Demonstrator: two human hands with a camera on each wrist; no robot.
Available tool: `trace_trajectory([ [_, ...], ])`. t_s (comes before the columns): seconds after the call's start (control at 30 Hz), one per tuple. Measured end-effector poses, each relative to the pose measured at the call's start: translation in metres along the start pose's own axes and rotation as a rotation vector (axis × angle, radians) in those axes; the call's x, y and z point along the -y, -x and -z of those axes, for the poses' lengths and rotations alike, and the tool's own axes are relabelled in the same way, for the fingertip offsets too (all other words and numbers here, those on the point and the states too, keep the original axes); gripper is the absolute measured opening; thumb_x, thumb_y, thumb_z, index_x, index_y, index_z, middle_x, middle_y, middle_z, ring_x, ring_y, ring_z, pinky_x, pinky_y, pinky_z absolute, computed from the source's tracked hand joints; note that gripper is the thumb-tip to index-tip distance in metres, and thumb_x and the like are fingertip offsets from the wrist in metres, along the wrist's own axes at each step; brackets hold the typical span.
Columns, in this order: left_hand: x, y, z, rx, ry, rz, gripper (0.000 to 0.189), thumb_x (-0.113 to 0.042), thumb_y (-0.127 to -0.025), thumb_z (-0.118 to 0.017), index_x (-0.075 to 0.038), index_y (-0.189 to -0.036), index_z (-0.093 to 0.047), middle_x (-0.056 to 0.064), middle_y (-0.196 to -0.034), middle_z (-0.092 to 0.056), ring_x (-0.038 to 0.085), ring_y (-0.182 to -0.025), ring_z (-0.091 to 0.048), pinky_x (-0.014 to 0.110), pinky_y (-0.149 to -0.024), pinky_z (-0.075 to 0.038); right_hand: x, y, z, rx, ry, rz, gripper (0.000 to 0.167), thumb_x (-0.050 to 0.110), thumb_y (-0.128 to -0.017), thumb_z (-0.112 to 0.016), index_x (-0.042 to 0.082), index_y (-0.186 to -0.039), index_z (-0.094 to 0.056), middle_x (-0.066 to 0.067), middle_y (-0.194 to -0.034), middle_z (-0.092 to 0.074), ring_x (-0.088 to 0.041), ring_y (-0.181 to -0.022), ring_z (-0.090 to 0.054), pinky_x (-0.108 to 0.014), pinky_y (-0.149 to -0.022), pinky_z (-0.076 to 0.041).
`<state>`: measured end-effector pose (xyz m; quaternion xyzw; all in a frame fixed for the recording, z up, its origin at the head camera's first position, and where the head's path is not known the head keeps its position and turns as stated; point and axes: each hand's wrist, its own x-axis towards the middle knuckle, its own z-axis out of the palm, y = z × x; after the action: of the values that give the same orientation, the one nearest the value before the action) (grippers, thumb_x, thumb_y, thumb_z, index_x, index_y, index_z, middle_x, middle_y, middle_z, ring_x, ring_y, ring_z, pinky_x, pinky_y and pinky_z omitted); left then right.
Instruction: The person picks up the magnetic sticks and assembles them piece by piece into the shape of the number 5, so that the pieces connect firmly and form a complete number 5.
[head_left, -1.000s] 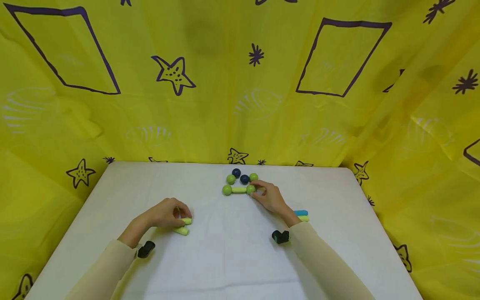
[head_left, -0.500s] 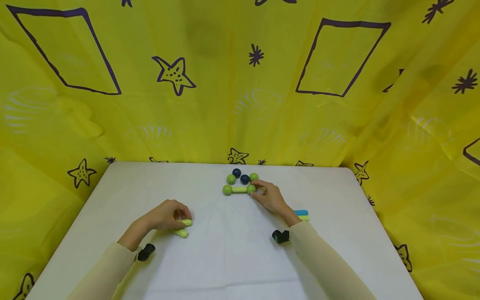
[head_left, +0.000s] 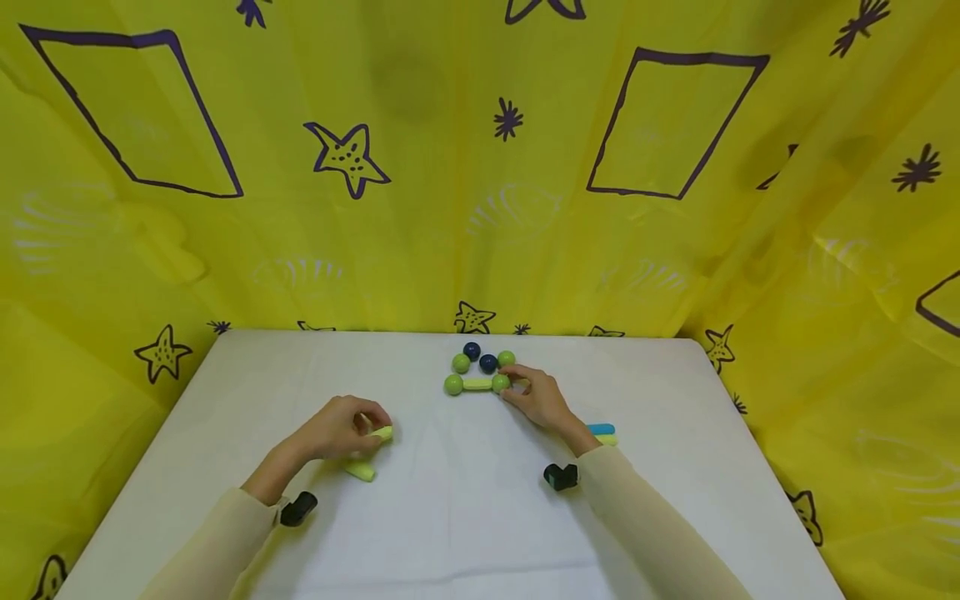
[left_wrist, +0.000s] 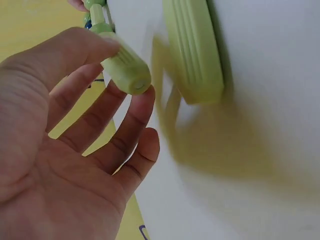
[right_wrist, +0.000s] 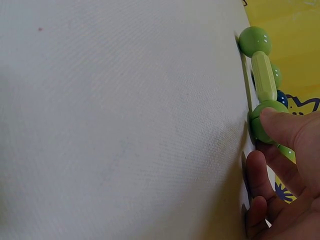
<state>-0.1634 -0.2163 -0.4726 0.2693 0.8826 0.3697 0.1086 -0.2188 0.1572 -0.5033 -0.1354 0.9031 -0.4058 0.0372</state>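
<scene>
My left hand (head_left: 336,429) pinches a pale yellow-green rod (left_wrist: 127,72) between thumb and fingers, lifted off the white table. A second ribbed rod of the same colour (left_wrist: 192,50) lies on the table just under that hand. Farther off, my right hand (head_left: 540,400) grips a green ball (head_left: 500,383) with thumb and forefinger. This ball sits at the right end of a yellow-green rod (head_left: 477,385), whose left end meets another green ball (head_left: 453,384). The dumbbell-like piece rests on the table.
Just behind the joined piece are two dark blue balls (head_left: 488,363) and two more green balls (head_left: 461,363). A blue rod (head_left: 602,429) and a yellow-green rod (head_left: 606,440) lie partly hidden by the right forearm. A yellow patterned curtain (head_left: 420,233) borders the table.
The left hand has raised its rod off the table and shifted slightly right, away from the rod left lying there. The right hand keeps its grip on the ball.
</scene>
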Motion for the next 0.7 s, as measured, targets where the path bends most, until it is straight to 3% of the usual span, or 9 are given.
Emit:
trace_trajectory([
  [0.13,-0.001,-0.005,-0.005,-0.044,0.030,-0.010,0.016,-0.009,-0.087,-0.081,-0.009,-0.102,-0.077,-0.002,-0.093,-0.073,0.008,-0.074,-0.064,0.026,-0.070,-0.053,-0.001,0.001,-0.002,-0.003,-0.001,-0.009,0.036,0.013,-0.094,-0.075,0.013,-0.130,-0.069,-0.010,-0.122,-0.071,-0.016,-0.071,-0.055,-0.031,-0.069,-0.048],
  [0.4,-0.010,-0.017,-0.014,-0.099,0.178,0.007,0.023,-0.006,-0.089,-0.077,-0.010,-0.111,-0.074,0.005,-0.097,-0.075,0.014,-0.080,-0.071,0.028,-0.071,-0.056,-0.001,0.002,-0.003,-0.024,-0.004,0.006,0.035,0.012,-0.093,-0.076,0.012,-0.127,-0.070,-0.010,-0.119,-0.072,-0.014,-0.067,-0.057,-0.031,-0.066,-0.049],
  [0.7,-0.015,-0.032,-0.022,-0.088,0.315,-0.009,0.015,-0.006,-0.094,-0.073,-0.007,-0.109,-0.076,0.012,-0.109,-0.075,0.025,-0.084,-0.073,0.038,-0.065,-0.059,-0.003,0.000,-0.002,-0.024,-0.009,0.019,0.035,0.012,-0.093,-0.076,0.012,-0.128,-0.070,-0.011,-0.119,-0.072,-0.012,-0.066,-0.057,-0.030,-0.066,-0.049],
])
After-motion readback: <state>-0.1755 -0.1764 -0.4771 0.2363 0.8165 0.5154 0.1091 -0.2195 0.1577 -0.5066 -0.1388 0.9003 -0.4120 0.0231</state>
